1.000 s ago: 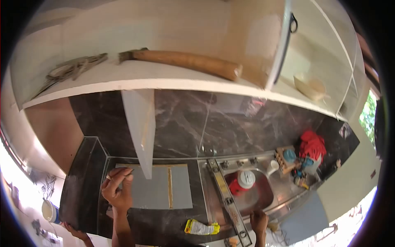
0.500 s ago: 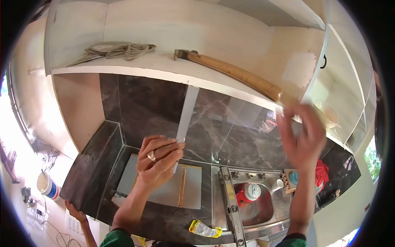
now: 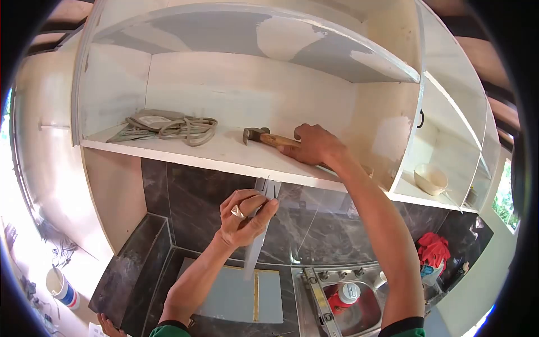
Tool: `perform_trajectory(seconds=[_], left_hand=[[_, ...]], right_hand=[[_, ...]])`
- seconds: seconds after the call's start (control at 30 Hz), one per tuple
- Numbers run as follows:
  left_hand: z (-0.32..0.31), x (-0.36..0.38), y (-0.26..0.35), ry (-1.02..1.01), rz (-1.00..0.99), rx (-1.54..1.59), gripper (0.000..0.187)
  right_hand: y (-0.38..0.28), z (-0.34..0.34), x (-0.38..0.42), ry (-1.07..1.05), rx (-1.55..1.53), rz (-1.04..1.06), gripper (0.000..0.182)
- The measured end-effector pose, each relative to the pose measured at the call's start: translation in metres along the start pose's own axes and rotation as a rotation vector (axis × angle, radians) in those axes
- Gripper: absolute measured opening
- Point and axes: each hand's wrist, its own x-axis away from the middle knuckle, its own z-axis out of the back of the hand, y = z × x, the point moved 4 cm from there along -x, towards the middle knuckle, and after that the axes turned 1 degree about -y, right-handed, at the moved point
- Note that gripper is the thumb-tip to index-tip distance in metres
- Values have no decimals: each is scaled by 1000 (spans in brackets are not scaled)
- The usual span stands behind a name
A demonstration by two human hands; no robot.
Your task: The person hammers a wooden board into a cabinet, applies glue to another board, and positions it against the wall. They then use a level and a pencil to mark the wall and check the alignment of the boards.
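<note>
While your right hand (image 3: 319, 146) grips the metal-headed, wooden-handled hammer (image 3: 274, 139) on the white shelf (image 3: 222, 151) beneath it, your left hand (image 3: 244, 219), lower, curls before a grey upright board (image 3: 255, 255); contents: cannot tell.

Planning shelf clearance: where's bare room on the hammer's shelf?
Free: the shelf stretch between the cord bundle and the hammer. Crowded: the left end, under the cords, and right of the hammer's head, where the right hand grips the handle.
</note>
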Motion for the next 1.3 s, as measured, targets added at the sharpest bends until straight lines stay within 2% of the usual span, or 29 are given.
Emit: perform_trajectory(seconds=[0.13,0.2,0.33,0.43,0.5,0.57,0.63,0.7,0.77,0.83,0.9,0.93,1.0,1.03,1.1,1.2,1.27,1.3], left_hand=[[-1,0,-3,-17,-2,31,35],[-1,1,-2,-5,-13,19,34],[0,2,-3,6,8,31,32],[-2,2,-4,-9,6,30,30],[-2,2,-4,29,0,24,28],[-1,5,-6,9,-2,24,27],[-1,5,-7,-11,3,23,26],[-1,2,-7,10,-7,12,25],[-1,2,-6,8,0,10,25],[-2,2,-4,9,4,6,26],[-2,2,-4,-6,53,31,24],[-2,2,-3,-9,48,27,24],[-2,2,-4,-9,54,35,23],[-3,3,-5,-5,31,37,24],[-3,1,-4,-11,41,36,26],[-4,-1,-6,-20,22,23,27],[-4,-3,-9,-19,-10,1,26],[-3,-2,-9,-35,-32,-7,26]], right_hand=[[-1,-4,-2,8,15,14,60],[-7,1,6,131,181,97,50],[-3,16,43,180,153,37,43],[14,28,80,296,73,-54,39],[23,36,118,512,-85,-76,36],[34,31,149,556,-189,-15,33],[38,15,183,624,-303,-27,30],[35,-13,212,566,-416,14,28],[52,-94,242,653,-984,106,30],[20,-121,271,549,-536,239,44],[10,-178,283,72,-1524,150,54],[1,-178,284,72,-1528,156,54],[-26,-164,290,347,-446,340,95],[-32,-173,293,346,-446,339,95],[-29,-206,295,204,-1651,157,55],[-22,-218,281,283,-1546,118,58],[-28,-194,269,307,-1658,61,59],[-29,-196,263,205,-1795,37,55]])
